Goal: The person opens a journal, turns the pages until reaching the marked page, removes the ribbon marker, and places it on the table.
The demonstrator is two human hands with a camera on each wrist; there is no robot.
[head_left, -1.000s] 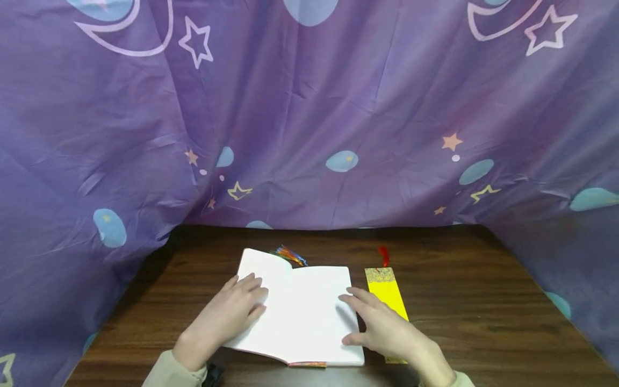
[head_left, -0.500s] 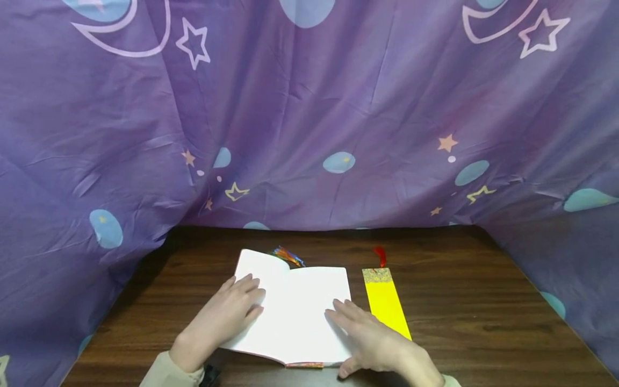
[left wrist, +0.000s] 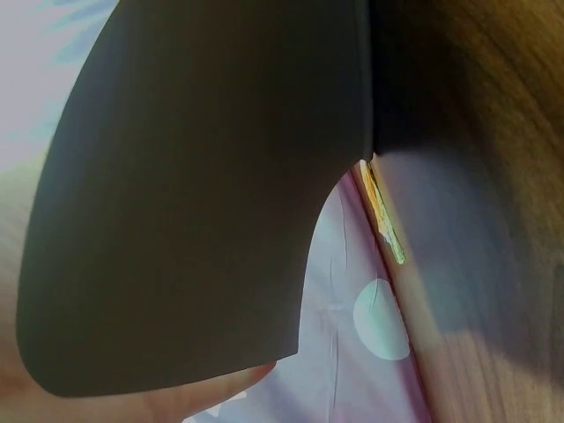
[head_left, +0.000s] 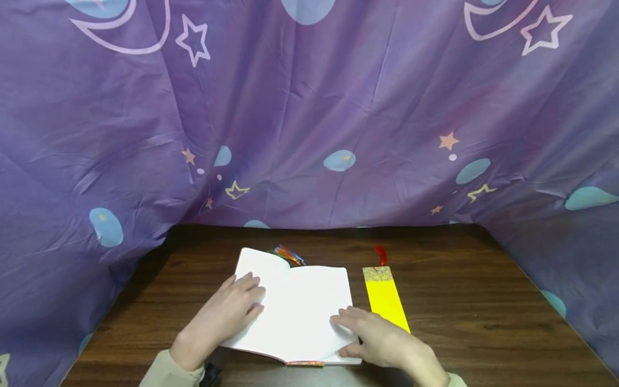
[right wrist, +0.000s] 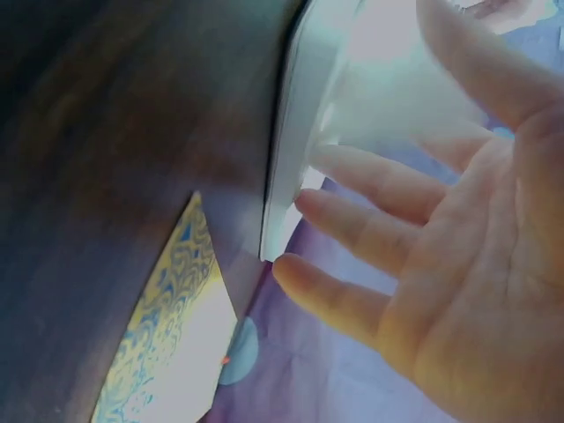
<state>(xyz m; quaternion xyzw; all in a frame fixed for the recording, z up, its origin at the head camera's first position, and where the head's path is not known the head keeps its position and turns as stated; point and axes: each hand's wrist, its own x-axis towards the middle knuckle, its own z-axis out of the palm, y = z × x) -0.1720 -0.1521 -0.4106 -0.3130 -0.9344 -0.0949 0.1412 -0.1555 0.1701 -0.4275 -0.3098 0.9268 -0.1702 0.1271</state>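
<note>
An open book (head_left: 309, 312) with blank-looking white pages lies in front of me in the head view. My left hand (head_left: 227, 312) rests on its left page, fingers stretched forward. In the left wrist view, a large dark sheet-like shape (left wrist: 194, 194) hides most of that hand. Over the lower right edge of the book is my right hand (head_left: 379, 336). Its fingers are spread and fairly straight in the right wrist view, with fingertips (right wrist: 291, 269) at the page edge. The lower corner of the right page looks slightly raised near the thumb.
To the right of the book lies a yellow bookmark (head_left: 387, 303) with a patterned top and a red tassel (head_left: 381, 255). A multicoloured tassel (head_left: 289, 255) pokes out behind the book. The dark wooden table (head_left: 464, 301) ends at a purple curtain (head_left: 300, 118).
My right hand moved left and down over the right page, then slightly back right to the page's lower edge. The left hand has stayed in place on the left page.
</note>
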